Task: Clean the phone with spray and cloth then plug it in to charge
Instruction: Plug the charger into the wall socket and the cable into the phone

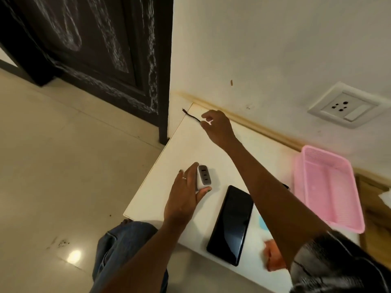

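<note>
A black phone (231, 225) lies screen up on the white table (169, 166), near its front edge. My left hand (186, 193) grips a white charger adapter (202, 177) with grey ports, just left of the phone. My right hand (218, 127) reaches across to the table's far corner and pinches a thin black cable (191, 115), whose plug end sticks out past the table edge. An orange cloth (273, 256) shows partly under my right arm at the front. No spray bottle is in view.
A white wall socket (347, 105) with a switch sits on the wall at the right. A pink plastic basket (328, 187) stands on the table's right side. A dark door (95, 49) and tiled floor (63, 155) lie to the left. My knee is below the table edge.
</note>
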`<state>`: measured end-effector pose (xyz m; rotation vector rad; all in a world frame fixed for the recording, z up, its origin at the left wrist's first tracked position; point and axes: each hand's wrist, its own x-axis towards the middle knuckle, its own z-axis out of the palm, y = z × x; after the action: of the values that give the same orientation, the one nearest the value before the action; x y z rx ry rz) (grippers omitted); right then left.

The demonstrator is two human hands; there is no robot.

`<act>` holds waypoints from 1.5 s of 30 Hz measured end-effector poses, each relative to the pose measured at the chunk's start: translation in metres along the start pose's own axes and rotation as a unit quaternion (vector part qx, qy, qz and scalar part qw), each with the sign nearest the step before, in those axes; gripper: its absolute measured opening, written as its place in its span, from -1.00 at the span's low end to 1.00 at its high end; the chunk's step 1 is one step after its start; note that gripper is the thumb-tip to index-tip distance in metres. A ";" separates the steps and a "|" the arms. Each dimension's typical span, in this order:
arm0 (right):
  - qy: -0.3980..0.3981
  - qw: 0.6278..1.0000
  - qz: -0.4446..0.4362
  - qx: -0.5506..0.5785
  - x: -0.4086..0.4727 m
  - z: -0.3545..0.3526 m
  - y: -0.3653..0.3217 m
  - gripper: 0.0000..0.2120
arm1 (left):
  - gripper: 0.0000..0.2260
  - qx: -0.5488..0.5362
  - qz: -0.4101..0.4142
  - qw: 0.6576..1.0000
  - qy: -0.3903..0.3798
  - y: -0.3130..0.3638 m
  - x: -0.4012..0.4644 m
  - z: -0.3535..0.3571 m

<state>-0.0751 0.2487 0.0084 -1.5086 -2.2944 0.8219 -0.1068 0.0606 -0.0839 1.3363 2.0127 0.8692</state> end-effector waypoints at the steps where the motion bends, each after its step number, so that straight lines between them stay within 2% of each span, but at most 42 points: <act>1: -0.018 0.999 -0.003 -0.026 0.014 0.009 0.001 -0.72 | -0.29 0.007 -0.002 1.000 -0.002 -0.001 0.001 0.001; 6: -0.036 0.991 -0.002 -0.126 0.041 0.044 0.008 -0.63 | -0.30 0.039 0.016 0.999 -0.008 -0.002 0.002 0.000; 8: -0.005 0.986 -0.020 -0.166 0.040 0.051 0.013 -0.68 | -0.32 0.045 0.024 0.999 -0.005 -0.001 0.002 -0.001; 11: 0.019 0.991 -0.014 -0.129 0.035 0.051 0.018 -0.80 | -0.32 0.045 0.027 0.999 -0.012 0.001 0.001 -0.002; 16: -0.006 0.973 -0.060 -0.222 0.023 0.049 0.019 -0.83 | -0.28 0.028 0.014 0.999 -0.022 0.000 0.002 0.000; 18: 0.008 0.985 -0.053 -0.166 0.019 0.042 0.019 -0.82 | -0.28 0.024 0.014 0.999 -0.017 -0.002 0.001 0.001; 21: 0.042 0.999 -0.015 0.023 0.006 0.019 0.011 -0.87 | -0.30 0.024 0.023 0.999 0.006 -0.004 0.000 0.003; 25: 0.115 0.984 -0.016 0.136 -0.023 -0.024 -0.007 -0.88 | -0.30 0.018 0.026 1.000 0.002 -0.002 -0.001 0.001; 29: 0.165 0.959 -0.028 0.229 -0.062 -0.073 -0.030 -0.84 | -0.35 -0.039 0.021 0.999 0.000 0.008 -0.006 -0.013; 32: 0.197 0.940 -0.048 0.274 -0.093 -0.113 -0.046 -0.85 | -0.46 -0.076 0.047 0.996 0.017 0.018 -0.013 -0.022; 39: 0.287 0.891 -0.105 0.335 -0.166 -0.177 -0.100 -0.89 | -0.46 -0.170 0.056 0.979 0.093 0.044 -0.057 -0.054; 42: 0.297 0.878 -0.123 0.354 -0.196 -0.189 -0.128 -0.85 | -0.45 -0.176 0.071 0.974 0.121 0.048 -0.074 -0.075; 45: 0.292 0.880 -0.131 0.350 -0.229 -0.195 -0.148 -0.78 | -0.45 -0.186 0.087 0.968 0.141 0.055 -0.090 -0.099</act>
<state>0.0100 0.0577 0.2710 -0.9142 -1.4691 0.8383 -0.1194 -0.0276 0.0302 1.2369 1.8247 1.5088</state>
